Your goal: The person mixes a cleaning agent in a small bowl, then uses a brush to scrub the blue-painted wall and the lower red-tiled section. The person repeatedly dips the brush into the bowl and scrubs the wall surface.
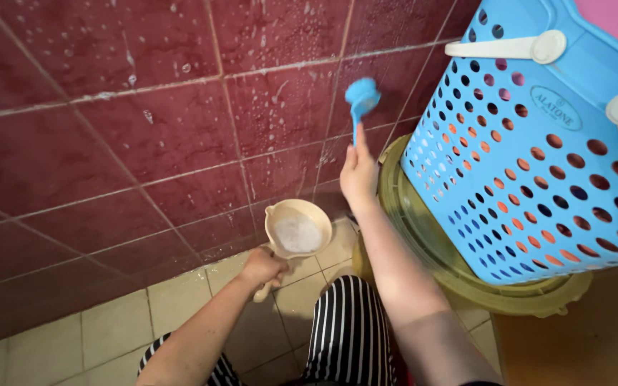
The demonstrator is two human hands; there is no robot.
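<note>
Right hand [358,174] grips blue scrub brush [361,98] against wet maroon wall tiles [144,136]. Left hand [262,268] holds cream dipper [297,230] w/ foamy water, low near floor. Blue perforated basket [538,157], oval label near rim, sits on yellowish tub [466,275] at right.

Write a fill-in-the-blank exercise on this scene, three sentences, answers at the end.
1. The right hand holds a blue ____ against the dark red wall tiles.
2. The left hand holds a cream scoop filled with ____ water.
3. The laundry basket with round holes is coloured ____.

Missing words: brush; soapy; blue
</note>
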